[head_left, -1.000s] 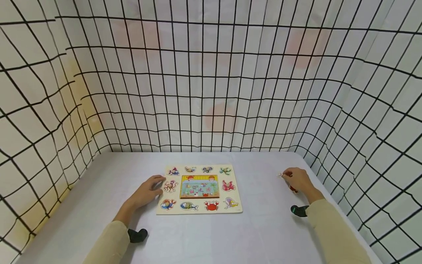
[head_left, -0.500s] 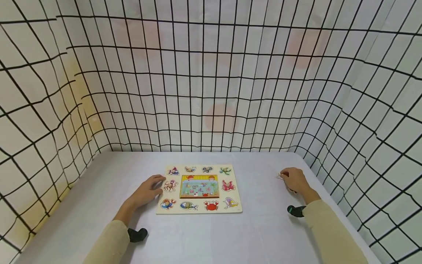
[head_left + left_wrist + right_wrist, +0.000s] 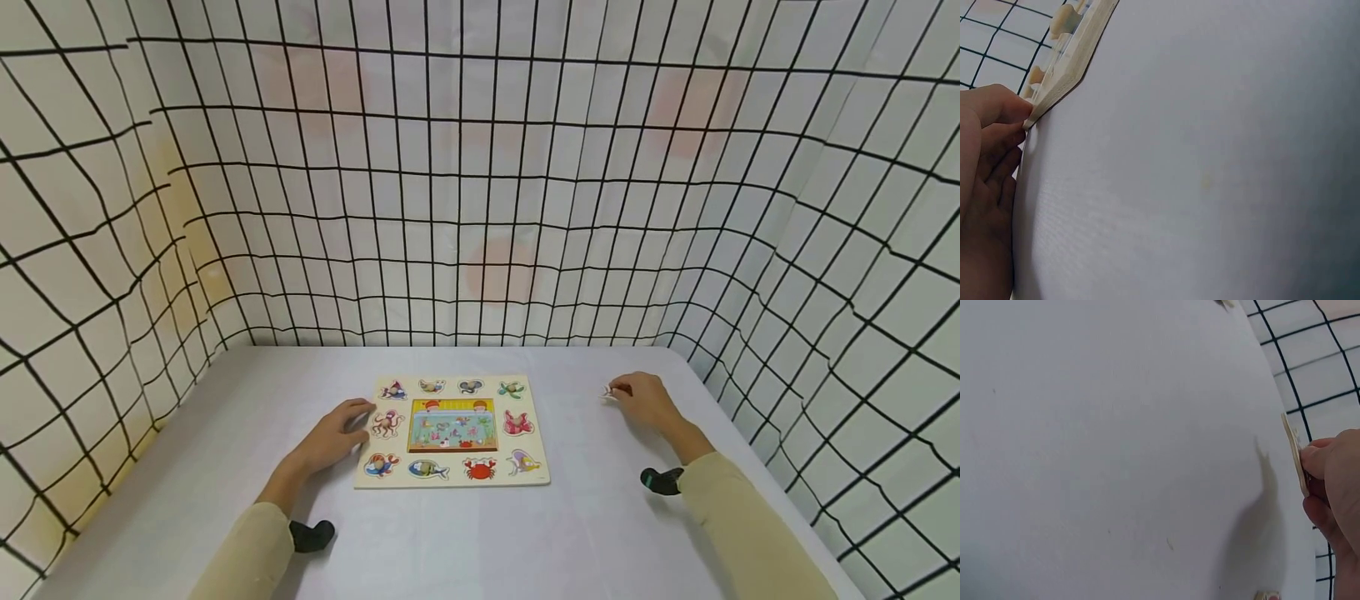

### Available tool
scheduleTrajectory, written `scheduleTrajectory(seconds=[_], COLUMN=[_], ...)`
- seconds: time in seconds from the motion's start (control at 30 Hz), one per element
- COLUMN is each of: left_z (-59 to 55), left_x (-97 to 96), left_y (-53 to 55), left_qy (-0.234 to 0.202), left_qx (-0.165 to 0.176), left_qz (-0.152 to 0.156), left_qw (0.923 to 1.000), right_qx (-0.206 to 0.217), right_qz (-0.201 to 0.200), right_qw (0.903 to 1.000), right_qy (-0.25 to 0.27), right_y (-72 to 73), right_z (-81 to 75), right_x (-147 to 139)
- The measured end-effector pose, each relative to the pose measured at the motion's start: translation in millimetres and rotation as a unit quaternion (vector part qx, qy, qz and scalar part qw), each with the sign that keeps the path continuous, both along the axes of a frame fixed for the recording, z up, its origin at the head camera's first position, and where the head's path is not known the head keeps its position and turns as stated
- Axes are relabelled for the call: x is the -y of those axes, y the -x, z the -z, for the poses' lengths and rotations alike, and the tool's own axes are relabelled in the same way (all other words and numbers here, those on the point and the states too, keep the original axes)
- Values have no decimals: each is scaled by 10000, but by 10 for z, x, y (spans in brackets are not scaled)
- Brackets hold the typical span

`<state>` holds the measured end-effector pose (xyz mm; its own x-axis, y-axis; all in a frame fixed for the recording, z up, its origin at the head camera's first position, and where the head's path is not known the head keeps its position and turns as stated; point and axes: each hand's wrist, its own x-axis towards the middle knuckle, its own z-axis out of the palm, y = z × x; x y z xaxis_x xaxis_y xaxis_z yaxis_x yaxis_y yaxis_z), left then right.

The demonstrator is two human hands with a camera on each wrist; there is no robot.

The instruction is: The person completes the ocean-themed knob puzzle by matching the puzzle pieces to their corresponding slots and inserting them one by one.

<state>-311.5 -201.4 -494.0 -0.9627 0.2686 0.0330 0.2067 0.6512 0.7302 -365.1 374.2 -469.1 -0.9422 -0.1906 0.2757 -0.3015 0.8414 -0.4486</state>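
A wooden peg puzzle board point(image 3: 452, 482) with sea-animal pieces round an aquarium picture lies on the white table. My left hand point(image 3: 330, 437) rests at the board's left edge, fingers and thumb spread apart. In the left wrist view a fingertip of that hand point(image 3: 991, 137) touches the edge of the board point(image 3: 1063, 78), near a corner. Right of the board, my right hand point(image 3: 645, 402) pinches a thin, pale puzzle piece point(image 3: 607, 392) between thumb and fingers. The right wrist view shows this puzzle piece point(image 3: 1294, 453) edge-on above the table, its picture hidden.
Another small piece with red on it point(image 3: 1268, 595) lies on the table at the bottom of the right wrist view. White walls with black grid netting point(image 3: 480, 200) enclose the table at the back and both sides.
My right hand has moved left toward the board, carrying the puzzle piece. The left hand and the board stay where they were.
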Motion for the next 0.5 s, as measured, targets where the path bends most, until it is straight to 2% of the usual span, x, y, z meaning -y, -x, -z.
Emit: scheduleTrajectory(seconds=[0.23, 0.37, 0.5], left_z=[-16, -22, -17], left_x=[-2, -1, 5], left_y=[-1, 2, 9], left_qy=[23, 2, -2], left_qx=[3, 39, 52], left_qz=[-6, -16, -35], left_qw=[10000, 10000, 10000], right_qx=[-155, -117, -77], right_qz=[-296, -358, -598], right_qw=[9994, 9991, 9979], right_qy=[-123, -180, -234], right_y=[-18, -34, -63], right_z=[-50, -50, -47], right_x=[160, 250, 369])
